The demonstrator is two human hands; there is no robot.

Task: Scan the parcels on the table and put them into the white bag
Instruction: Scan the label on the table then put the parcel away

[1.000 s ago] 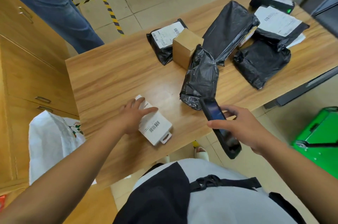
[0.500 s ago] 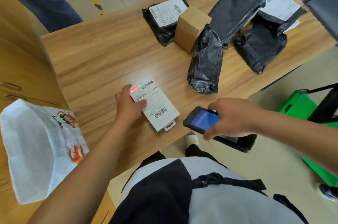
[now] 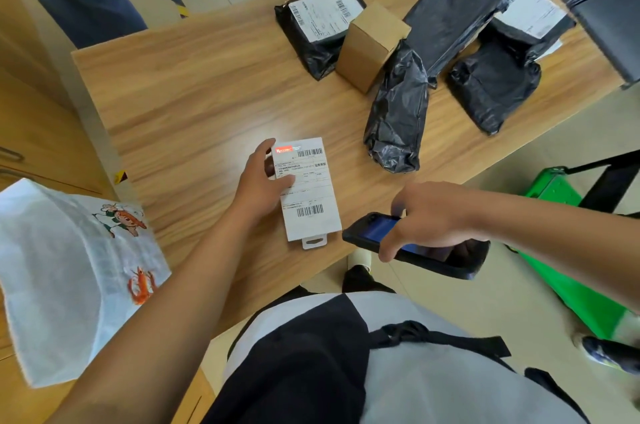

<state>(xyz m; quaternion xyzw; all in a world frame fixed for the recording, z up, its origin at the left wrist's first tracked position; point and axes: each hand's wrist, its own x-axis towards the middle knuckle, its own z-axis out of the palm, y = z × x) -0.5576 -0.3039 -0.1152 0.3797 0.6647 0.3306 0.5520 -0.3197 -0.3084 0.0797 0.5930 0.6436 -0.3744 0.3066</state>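
Left hand holds flat white parcel (barcoded label up).

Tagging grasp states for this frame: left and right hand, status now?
Left hand: grips the white labelled box on the table.
Right hand: holds the black handheld scanner beside it.

Top pale grey, loose fit. Chest strap black webbing, bunched buckle at one end, flat tail running to wearer's right. Large black panel left of strap; smaller black patch right of strap, lower. Left forearm, right forearm bare; left hand, right hand bare too. Beyond strap: dark trouser leg, pale shoe.
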